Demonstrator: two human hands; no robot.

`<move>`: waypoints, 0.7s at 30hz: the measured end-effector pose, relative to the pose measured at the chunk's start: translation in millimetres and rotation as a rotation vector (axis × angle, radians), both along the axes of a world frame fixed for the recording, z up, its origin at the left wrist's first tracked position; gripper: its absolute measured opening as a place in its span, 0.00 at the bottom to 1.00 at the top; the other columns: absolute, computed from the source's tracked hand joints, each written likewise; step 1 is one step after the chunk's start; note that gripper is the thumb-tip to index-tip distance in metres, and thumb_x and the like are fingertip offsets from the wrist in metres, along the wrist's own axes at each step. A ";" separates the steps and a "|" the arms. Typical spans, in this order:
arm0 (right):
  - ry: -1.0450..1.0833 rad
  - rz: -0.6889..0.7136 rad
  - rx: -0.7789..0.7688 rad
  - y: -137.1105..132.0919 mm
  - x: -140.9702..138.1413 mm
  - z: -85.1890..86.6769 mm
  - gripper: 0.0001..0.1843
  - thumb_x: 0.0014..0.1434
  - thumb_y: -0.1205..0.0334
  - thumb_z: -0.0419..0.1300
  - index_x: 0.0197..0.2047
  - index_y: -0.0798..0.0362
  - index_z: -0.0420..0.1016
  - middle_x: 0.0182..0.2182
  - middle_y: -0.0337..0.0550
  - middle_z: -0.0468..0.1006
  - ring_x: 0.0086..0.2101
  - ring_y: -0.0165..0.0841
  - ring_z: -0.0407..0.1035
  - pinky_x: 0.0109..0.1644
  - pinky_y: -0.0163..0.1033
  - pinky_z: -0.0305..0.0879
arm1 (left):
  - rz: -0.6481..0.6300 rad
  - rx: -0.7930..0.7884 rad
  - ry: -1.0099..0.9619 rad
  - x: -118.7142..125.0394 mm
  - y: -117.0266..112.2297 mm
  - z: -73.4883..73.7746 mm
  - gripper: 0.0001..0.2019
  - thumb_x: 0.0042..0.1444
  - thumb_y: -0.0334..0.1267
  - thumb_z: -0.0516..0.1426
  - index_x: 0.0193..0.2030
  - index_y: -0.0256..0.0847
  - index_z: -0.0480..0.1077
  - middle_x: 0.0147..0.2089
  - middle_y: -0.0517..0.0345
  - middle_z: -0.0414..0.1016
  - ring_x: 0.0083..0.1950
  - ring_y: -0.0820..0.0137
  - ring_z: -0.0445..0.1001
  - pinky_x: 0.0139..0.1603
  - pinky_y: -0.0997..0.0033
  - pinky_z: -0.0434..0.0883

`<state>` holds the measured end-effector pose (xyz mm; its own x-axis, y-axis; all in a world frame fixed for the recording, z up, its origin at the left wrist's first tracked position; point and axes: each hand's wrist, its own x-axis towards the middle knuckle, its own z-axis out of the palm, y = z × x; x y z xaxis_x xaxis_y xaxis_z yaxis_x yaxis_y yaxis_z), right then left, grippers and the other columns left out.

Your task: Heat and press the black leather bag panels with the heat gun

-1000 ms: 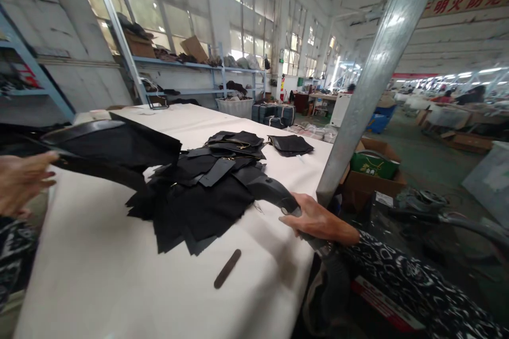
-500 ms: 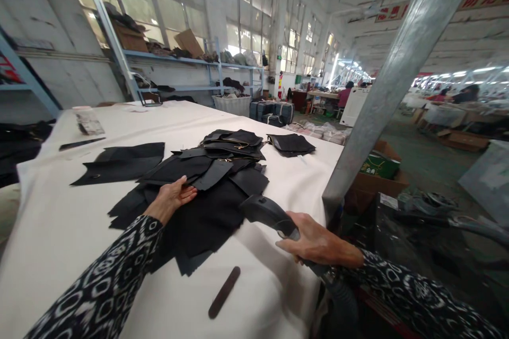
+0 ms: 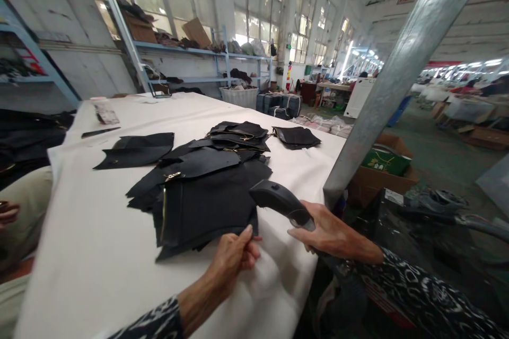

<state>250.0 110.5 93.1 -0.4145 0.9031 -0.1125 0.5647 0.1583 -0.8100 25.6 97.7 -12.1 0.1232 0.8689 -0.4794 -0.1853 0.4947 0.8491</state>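
Observation:
My left hand (image 3: 234,254) is closed, thumb and fingers pinching the lower right corner of a black fabric piece (image 3: 210,198) with a gold zipper along its left edge. That piece lies on a loose pile of black fabric pieces (image 3: 147,183), and a gold zipper pull (image 3: 172,175) shows at its upper left. My right hand (image 3: 330,230) is wrapped around a black curved vacuum handle (image 3: 278,198). Its nozzle end hangs just off the fabric's right side; whether they touch I cannot tell. Further back sit more zippered black pieces (image 3: 238,132).
The white-covered table (image 3: 91,265) also bears a flat black piece (image 3: 137,151), a small stack (image 3: 296,137) and a whitish container (image 3: 106,113). A slanted metal post (image 3: 382,90) rises at the right edge. Another person's hand (image 3: 8,213) is at far left.
My left hand has moved right and nearer, from the pile's left side to the corner of a zippered piece now on top. The view has shifted slightly; my right hand keeps its grip.

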 end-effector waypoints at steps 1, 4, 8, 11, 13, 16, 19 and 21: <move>-0.006 0.003 0.008 -1.5 -2.4 0.6 0.11 0.57 0.60 0.61 0.36 0.54 0.62 0.24 0.35 0.68 0.21 0.29 0.70 0.22 0.31 0.64 | -0.107 -0.037 -0.034 10.6 -14.4 0.9 0.21 0.48 0.58 0.65 0.31 0.38 0.75 0.21 0.52 0.74 0.18 0.72 0.68 0.20 0.73 0.61; -0.018 0.028 0.007 -5.8 -10.4 4.1 0.08 0.56 0.63 0.60 0.35 0.53 0.62 0.23 0.34 0.68 0.21 0.28 0.69 0.22 0.30 0.63 | -0.591 -0.010 0.059 9.5 -34.1 20.2 0.21 0.51 0.60 0.61 0.31 0.41 0.75 0.24 0.49 0.77 0.20 0.67 0.70 0.21 0.70 0.62; -0.025 0.078 -0.031 -9.3 -19.6 5.7 0.08 0.57 0.62 0.60 0.36 0.54 0.63 0.26 0.36 0.70 0.22 0.27 0.69 0.22 0.30 0.63 | -0.035 0.582 0.742 -74.9 -2.7 49.4 0.07 0.48 0.44 0.64 0.24 0.47 0.73 0.26 0.54 0.72 0.27 0.65 0.69 0.29 0.68 0.63; -0.030 0.139 -0.054 -9.3 -28.7 -0.3 0.09 0.57 0.62 0.61 0.39 0.54 0.65 0.29 0.39 0.72 0.23 0.28 0.70 0.24 0.31 0.64 | 0.339 0.657 1.059 -153.9 34.9 40.4 0.05 0.44 0.38 0.64 0.31 0.47 0.75 0.36 0.50 0.72 0.39 0.56 0.72 0.37 0.65 0.65; -0.035 0.179 -0.059 -7.5 -37.6 -6.1 0.09 0.57 0.63 0.62 0.41 0.54 0.67 0.31 0.40 0.73 0.24 0.27 0.69 0.25 0.31 0.64 | 0.305 0.624 1.115 -188.8 52.1 23.2 0.06 0.43 0.39 0.65 0.30 0.45 0.75 0.37 0.48 0.72 0.41 0.54 0.71 0.41 0.64 0.67; -0.057 0.241 -0.061 -1.3 -54.7 -12.3 0.10 0.57 0.65 0.63 0.42 0.54 0.68 0.31 0.40 0.73 0.25 0.27 0.68 0.26 0.30 0.63 | 0.177 0.665 1.052 -207.2 64.4 5.4 0.05 0.45 0.41 0.63 0.29 0.45 0.77 0.43 0.47 0.75 0.46 0.53 0.72 0.52 0.62 0.67; -0.097 0.299 -0.023 7.9 -72.2 -11.5 0.10 0.56 0.65 0.64 0.40 0.55 0.69 0.31 0.40 0.72 0.26 0.27 0.68 0.27 0.30 0.62 | 0.182 0.660 0.937 -204.1 68.8 12.5 0.04 0.46 0.40 0.62 0.27 0.44 0.78 0.44 0.50 0.78 0.49 0.56 0.72 0.56 0.65 0.65; -0.117 0.331 0.025 13.5 -81.6 -7.7 0.10 0.54 0.65 0.65 0.39 0.55 0.70 0.31 0.40 0.72 0.27 0.27 0.68 0.28 0.30 0.62 | 0.236 0.600 0.855 -201.2 70.0 25.4 0.04 0.45 0.39 0.62 0.27 0.43 0.78 0.39 0.53 0.79 0.45 0.60 0.73 0.51 0.69 0.66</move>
<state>168.5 124.0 85.4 -0.6707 0.7250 -0.1562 0.5684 0.3672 -0.7363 -175.6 167.7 13.3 -0.2530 0.9494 0.1863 0.5500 -0.0173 0.8350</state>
